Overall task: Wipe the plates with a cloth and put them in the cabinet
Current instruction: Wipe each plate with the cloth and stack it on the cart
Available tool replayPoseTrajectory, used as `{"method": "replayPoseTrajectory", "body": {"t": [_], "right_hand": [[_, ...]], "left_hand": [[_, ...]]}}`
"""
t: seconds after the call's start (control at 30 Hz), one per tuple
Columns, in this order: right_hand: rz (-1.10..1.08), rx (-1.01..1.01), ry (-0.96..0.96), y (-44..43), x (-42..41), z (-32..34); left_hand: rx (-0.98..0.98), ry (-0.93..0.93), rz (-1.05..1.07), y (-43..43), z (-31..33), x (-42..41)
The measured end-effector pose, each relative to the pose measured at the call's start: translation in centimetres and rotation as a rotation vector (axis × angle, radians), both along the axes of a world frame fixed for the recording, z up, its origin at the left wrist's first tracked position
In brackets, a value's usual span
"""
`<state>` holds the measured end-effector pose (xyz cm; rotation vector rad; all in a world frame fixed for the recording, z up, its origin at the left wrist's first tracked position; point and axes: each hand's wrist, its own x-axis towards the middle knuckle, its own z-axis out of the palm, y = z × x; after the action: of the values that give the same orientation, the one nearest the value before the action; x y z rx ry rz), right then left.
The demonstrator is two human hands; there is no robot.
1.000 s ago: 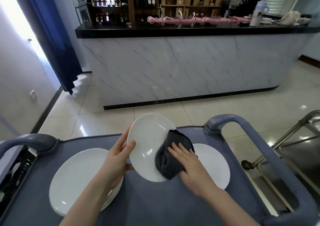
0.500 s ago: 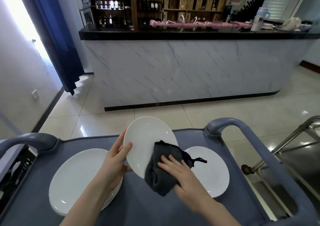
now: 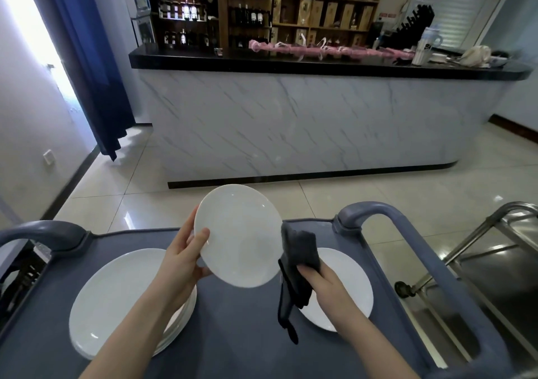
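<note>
The left grip (image 3: 182, 262) and right grip (image 3: 323, 287) were recorded as bare hands. The left forearm (image 3: 131, 329) and right forearm (image 3: 364, 338) were seen uncovered as far as the lower frame edge.

Left hand (image 3: 180, 265), right hand (image 3: 326, 284): curled grip.

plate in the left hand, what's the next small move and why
Probably sweep the cloth leftward across the plate: the left hand holds it tilted above the cart, while the right hand grips the cloth at its right rim, the face uncovered.
</note>
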<state>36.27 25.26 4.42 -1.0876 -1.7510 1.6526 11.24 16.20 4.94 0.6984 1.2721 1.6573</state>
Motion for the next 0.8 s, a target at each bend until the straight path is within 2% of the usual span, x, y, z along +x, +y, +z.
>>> {"method": "replayPoseTrajectory", "body": {"t": [0.4, 0.57, 0.63, 0.8], "right_hand": [[-0.063, 0.028, -0.002, 3.0, -0.6, 3.3], [-0.082, 0.108, 0.0, 3.4, -1.8, 3.3], [-0.122, 0.02, 0.018, 3.3, -1.7, 2.6], [-0.19, -0.403, 0.169, 0.7, -1.8, -0.6]], "left_hand": [[-0.045, 0.006, -0.233, -2.5, -0.6, 0.9], [-0.036, -0.022, -0.189, -2.4, -1.6, 1.4], [-0.024, -0.06, -0.128, -2.4, -1.9, 1.3], [0.013, -0.121, 0.019, -2.2, -2.6, 1.5]]}}
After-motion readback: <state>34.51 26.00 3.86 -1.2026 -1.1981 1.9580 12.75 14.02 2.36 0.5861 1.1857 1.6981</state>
